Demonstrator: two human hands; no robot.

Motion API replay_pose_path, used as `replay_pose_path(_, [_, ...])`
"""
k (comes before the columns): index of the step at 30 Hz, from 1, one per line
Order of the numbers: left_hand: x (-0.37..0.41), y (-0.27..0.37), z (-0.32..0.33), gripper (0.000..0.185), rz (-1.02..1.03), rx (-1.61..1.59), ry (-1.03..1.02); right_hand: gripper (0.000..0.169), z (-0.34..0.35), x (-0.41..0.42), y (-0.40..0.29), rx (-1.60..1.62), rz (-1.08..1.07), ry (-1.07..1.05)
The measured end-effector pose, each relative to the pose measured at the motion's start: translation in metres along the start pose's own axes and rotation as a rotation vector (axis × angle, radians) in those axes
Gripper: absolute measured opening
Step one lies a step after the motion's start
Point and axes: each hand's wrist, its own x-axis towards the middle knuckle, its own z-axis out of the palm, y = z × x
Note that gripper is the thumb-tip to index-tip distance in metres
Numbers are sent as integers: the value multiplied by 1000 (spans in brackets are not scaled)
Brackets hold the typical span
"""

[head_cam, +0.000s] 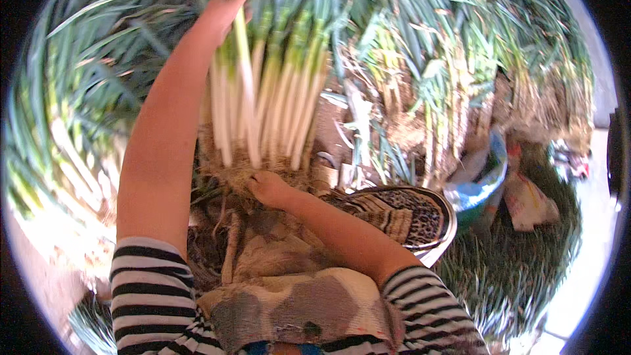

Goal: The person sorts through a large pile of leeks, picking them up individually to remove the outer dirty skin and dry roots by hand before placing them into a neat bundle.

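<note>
Before me stands a dense row of leeks or large green onions (286,93), white stalks side by side, green leaves up and roots down. My left hand (224,15) is at the top left of this row, closed around the green part of one stalk, which slants down in front of the others. Low at the roots (231,177), my right hand (270,190) has its fingers curled against the root end; whether it grips anything there is hard to tell. A patterned cloth (315,305) lies over my lap.
More green onions lie heaped at the left (74,167) and upper right (453,69). A shoe with a striped and spotted top (414,217) is right of my right hand. Beyond it are a blue plastic bag or container (475,192) and a pale packet (530,202).
</note>
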Motion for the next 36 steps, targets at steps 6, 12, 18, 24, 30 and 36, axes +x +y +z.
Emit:
replay_pose_path(6, [-91, -183, 8, 61, 271, 1708, -79, 27, -32, 28, 24, -52, 60, -68])
replay_pose_path(12, [-92, -156, 6, 54, 64, 1730, -259, 24, -113, 2, -9, -457, -87, -354])
replay_pose_path(18, [-168, -35, 59, 37, 16, 268, -290, 22, -211, -58, 21, -118, 283, -197])
replay_pose_path(24, [-312, 87, 110, 27, 258, -565, -1110, 28, -192, -173, 126, -475, 220, 460])
replay_pose_path(30, [-360, 91, 110, 28, 169, -612, -1162, 34, -124, -180, 192, -546, 523, -131])
replay_pose_path(36, [-378, 88, 107, 30, 90, -611, -1134, 37, -149, -101, 124, -409, 158, 121])
